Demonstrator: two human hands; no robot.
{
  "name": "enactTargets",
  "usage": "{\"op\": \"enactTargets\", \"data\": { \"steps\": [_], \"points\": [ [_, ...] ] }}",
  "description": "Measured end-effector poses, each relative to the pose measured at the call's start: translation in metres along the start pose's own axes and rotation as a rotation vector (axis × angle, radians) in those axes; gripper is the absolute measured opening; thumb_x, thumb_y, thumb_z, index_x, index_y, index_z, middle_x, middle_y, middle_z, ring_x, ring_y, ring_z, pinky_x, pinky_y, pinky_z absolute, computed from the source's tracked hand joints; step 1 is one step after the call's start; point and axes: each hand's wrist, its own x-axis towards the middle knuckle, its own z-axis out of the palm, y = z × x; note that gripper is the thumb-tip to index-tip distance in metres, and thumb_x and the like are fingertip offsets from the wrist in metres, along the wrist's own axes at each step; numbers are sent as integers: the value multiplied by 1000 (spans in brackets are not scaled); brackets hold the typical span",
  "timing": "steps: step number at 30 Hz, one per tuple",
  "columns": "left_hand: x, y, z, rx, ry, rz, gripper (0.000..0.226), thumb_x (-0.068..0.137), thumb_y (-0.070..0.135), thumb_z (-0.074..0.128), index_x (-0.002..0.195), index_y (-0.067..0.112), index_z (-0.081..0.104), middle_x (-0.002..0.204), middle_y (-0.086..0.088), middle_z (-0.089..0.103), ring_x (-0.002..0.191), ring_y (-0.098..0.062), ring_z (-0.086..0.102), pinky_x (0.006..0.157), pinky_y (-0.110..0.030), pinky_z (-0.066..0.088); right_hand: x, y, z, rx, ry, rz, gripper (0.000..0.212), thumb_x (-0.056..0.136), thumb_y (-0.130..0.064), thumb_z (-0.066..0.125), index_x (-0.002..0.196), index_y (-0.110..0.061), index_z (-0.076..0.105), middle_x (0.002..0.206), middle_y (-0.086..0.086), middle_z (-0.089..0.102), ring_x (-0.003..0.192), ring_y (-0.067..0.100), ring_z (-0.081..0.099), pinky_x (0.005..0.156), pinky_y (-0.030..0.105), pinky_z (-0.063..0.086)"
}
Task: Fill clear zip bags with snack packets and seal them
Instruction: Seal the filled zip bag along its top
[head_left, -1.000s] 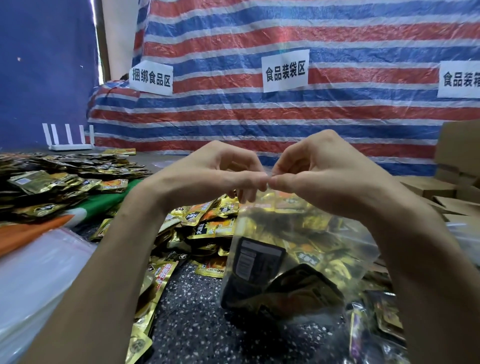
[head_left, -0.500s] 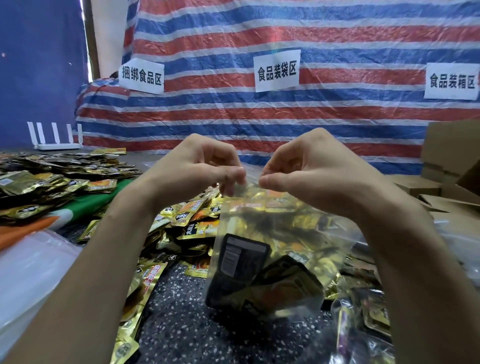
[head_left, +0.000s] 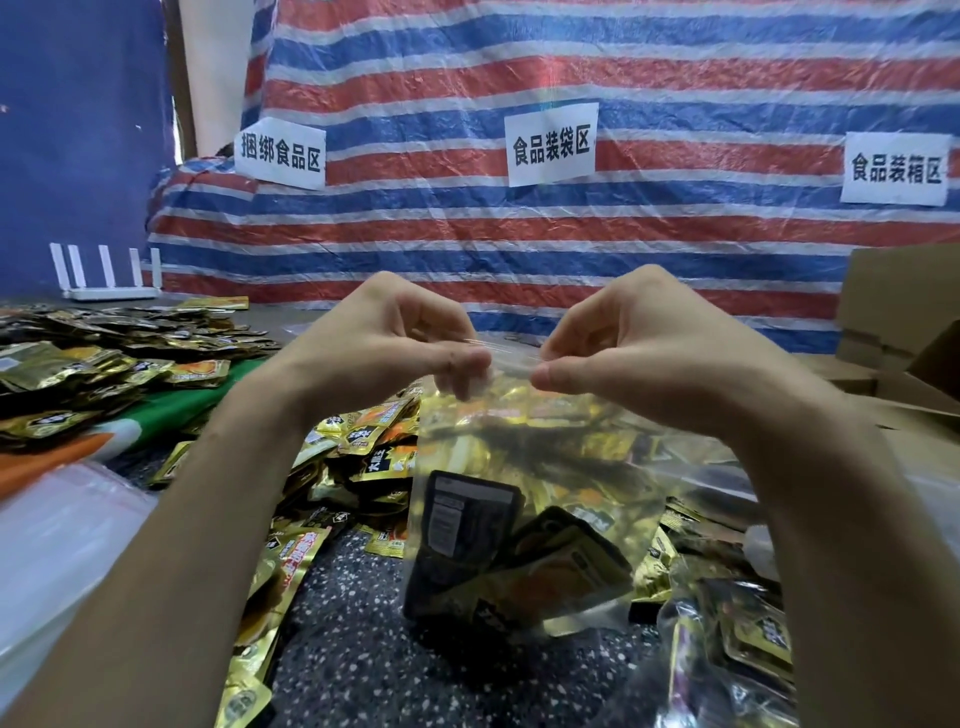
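A: What is hanging at the back?
B: Striped tarp (head_left: 623, 234), red, white, blue, is covering the wall; three white paper signs (head_left: 551, 144) are hanging on it.
A: Left side?
B: Blue sheet (head_left: 78, 130) is hanging there; a pale strip of wall (head_left: 218, 78) is showing between them. Cardboard boxes (head_left: 904, 301) are sitting right.

Three white paper signs (head_left: 280, 153) (head_left: 551, 144) (head_left: 896, 169) with black characters hang at eleven, twelve and two o'clock. One white router (head_left: 109, 292) at nine o'clock shows five antennas (head_left: 106, 265). Two hands, left hand (head_left: 384, 343) and right hand (head_left: 639, 353), pinch one clear plastic zip bag (head_left: 524, 457). The loose gold foil snack packets (head_left: 374, 441) at seven o'clock are too many to count.
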Motion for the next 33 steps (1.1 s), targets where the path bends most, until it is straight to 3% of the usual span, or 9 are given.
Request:
{"op": "enactTargets", "data": {
  "steps": [3, 7, 11, 19, 23, 25, 28, 30, 33],
  "points": [
    [0, -4, -2, -22, 35, -1, 21, 81, 24, 69, 82, 4, 76, 71, -7, 74, 68, -18, 68, 68, -24, 56, -1, 3, -4, 15, -18, 20, 10, 83, -28, 79, 75, -24, 79, 74, -5, 74, 72, 8, 69, 66, 25, 55],
    [0, -10, -3, -26, 63, -2, 22, 82, 26, 72, 81, 4, 78, 71, -8, 73, 68, -21, 66, 68, -27, 54, 2, 5, 0, 2, 29, -5, 14, 82, -27, 80, 69, -24, 77, 64, -5, 69, 60, 2, 61, 53, 21, 46],
    [-3, -18, -9, -32, 90, -26, 20, 83, 26, 74, 80, 7, 79, 71, -9, 73, 69, -23, 64, 67, -26, 53, 3, 7, 2, 27, 50, -31, 7, 81, -29, 81, 75, -25, 80, 73, -6, 74, 71, 5, 67, 62, 27, 53],
    [-2, -20, -6, -36, 116, -45, 21, 80, 28, 72, 78, 8, 79, 71, -9, 74, 67, -21, 64, 66, -24, 53, 9, 16, 4, 28, 72, -16, 14, 81, -26, 81, 68, -24, 77, 58, -20, 66, 59, -8, 60, 49, 10, 39],
    [-3, -21, -12, -39, 136, -52, 18, 80, 29, 78, 78, 11, 79, 72, -10, 74, 70, -32, 64, 69, -32, 53, 6, 21, 0, 92, 119, 5, 21, 73, -39, 86, 67, -21, 78, 62, -12, 71, 60, -4, 64, 58, 20, 43],
    [-4, -22, -12, -49, 146, -53, 19, 80, 29, 78, 78, 9, 79, 72, -12, 74, 71, -37, 64, 70, -37, 53, 5, 23, -1, 108, 130, 32, 30, 70, -42, 87, 61, -16, 75, 55, -8, 68, 53, -3, 61, 53, 18, 42],
    [-3, -24, -10, -33, 154, -59, 22, 78, 32, 74, 78, 10, 79, 72, -10, 74, 68, -27, 63, 68, -33, 53, 6, 26, 0, 62, 75, 39, 35, 75, -43, 84, 60, -12, 73, 50, -3, 57, 43, 2, 46, 42, 16, 36],
    [-3, -24, -10, -26, 148, -67, 19, 81, 31, 75, 78, 12, 79, 72, -8, 74, 69, -24, 64, 68, -32, 53, 7, 26, 1, 47, 54, 31, 35, 77, -43, 81, 63, -12, 73, 54, 2, 57, 45, 3, 45, 45, 20, 38],
    [-4, -25, -12, -16, 143, -72, 16, 82, 27, 75, 79, 13, 79, 73, -8, 74, 70, -26, 64, 70, -35, 53, 5, 27, -3, 85, 15, 29, 22, 78, -37, 82, 70, -17, 77, 64, -2, 71, 54, 0, 59, 58, 23, 45]
  ]
}}
